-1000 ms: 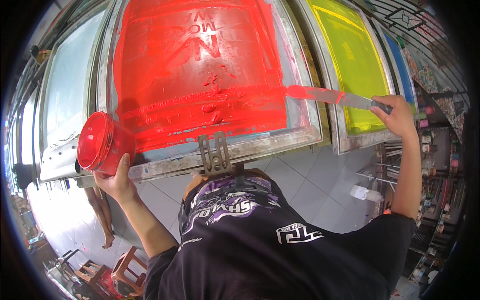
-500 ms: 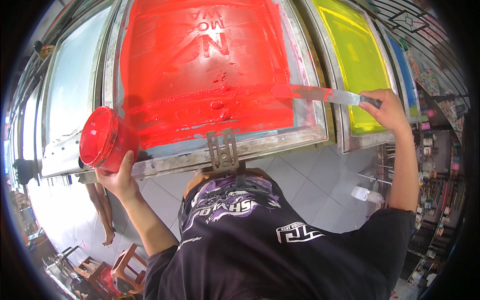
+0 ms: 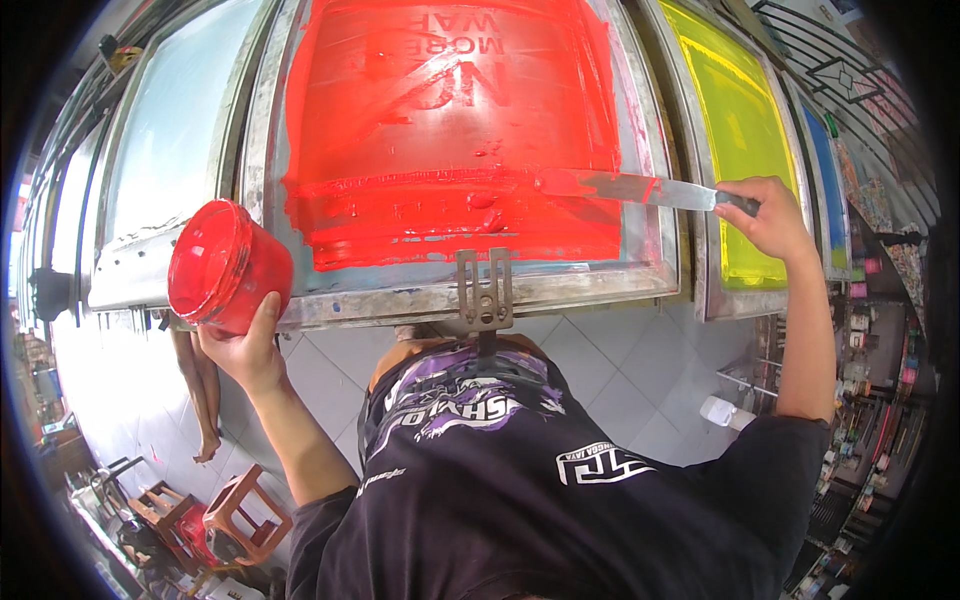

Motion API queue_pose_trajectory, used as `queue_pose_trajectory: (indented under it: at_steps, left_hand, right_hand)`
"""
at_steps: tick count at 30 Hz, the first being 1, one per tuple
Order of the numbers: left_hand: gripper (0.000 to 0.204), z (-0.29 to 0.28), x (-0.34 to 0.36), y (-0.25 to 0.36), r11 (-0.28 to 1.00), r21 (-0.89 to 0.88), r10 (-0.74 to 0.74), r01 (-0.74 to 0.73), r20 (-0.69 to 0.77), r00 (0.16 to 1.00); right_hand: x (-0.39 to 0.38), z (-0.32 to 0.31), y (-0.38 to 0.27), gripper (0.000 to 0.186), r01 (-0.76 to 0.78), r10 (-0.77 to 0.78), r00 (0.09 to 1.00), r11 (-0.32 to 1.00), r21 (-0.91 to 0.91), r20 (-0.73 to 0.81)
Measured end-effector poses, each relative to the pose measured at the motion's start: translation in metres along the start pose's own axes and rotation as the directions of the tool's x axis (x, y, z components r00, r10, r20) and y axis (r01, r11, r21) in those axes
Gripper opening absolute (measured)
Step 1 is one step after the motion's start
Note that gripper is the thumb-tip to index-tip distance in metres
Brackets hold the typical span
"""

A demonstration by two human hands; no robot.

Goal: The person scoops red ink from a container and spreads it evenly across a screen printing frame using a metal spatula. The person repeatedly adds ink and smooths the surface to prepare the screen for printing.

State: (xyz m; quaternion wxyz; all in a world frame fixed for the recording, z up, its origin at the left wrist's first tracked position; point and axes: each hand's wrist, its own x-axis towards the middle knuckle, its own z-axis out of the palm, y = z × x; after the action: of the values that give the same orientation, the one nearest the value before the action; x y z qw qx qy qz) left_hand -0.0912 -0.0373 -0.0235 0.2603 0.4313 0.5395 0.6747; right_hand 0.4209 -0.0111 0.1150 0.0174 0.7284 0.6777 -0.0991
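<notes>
My left hand [image 3: 247,350] is closed round the lower side of a red tub [image 3: 262,275], tilted so its mouth shows red ink inside. In my right hand [image 3: 772,222] is the dark handle of a long metal ink spatula [image 3: 672,192]. Red ink coats the spatula's far end, which lies over the inked area. Between my hands is a metal-framed printing screen [image 3: 640,283], its mesh covered with red ink [image 3: 400,140] and showing dark lettering. Thick ridges and blobs of ink run across the part of the mesh nearest me.
A metal hinge bracket [image 3: 484,290] sits on the screen's near edge. To the right stand a yellow screen [image 3: 750,150] and a blue one [image 3: 817,160]; a pale screen [image 3: 165,130] is at left. Brown stools [image 3: 245,520] and a white bottle [image 3: 727,412] are on the tiled floor.
The view has shifted, so the screens appear farther right. Both hands keep their hold on the tub and the spatula, and the spatula's inked end stays over the red ink.
</notes>
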Motion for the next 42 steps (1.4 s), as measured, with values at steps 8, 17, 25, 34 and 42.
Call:
queue_pose_trajectory:
  at_steps: [8,17,25,34,42]
  left_hand:
    - [0.059,-0.013,-0.001,0.003,1.0,-0.015,0.009,-0.009,-0.008,1.0]
    - [0.068,-0.029,0.003,0.004,0.997,-0.009,-0.074,0.074,-0.017,0.997]
    - [0.067,-0.03,0.003,0.005,0.999,-0.011,-0.046,0.046,-0.027,0.999]
    - [0.071,-0.03,0.005,0.01,0.998,-0.032,-0.053,0.052,-0.029,0.998]
    - [0.071,-0.031,0.007,0.006,0.986,-0.124,-0.111,0.107,-0.023,0.994]
  right_hand:
    - [0.016,0.009,-0.022,0.032,0.05,-0.053,0.998,0.995,0.081,0.033]
    - [0.026,0.018,-0.052,0.033,0.131,-0.132,0.991,0.99,0.051,0.008]
    - [0.031,0.029,-0.078,0.034,0.159,-0.162,0.987,0.981,0.109,0.013]
    - [0.042,0.037,-0.119,0.032,0.204,-0.206,0.979,0.97,0.136,0.004]
    - [0.058,0.046,-0.168,0.032,0.244,-0.251,0.967,0.959,0.144,0.035]
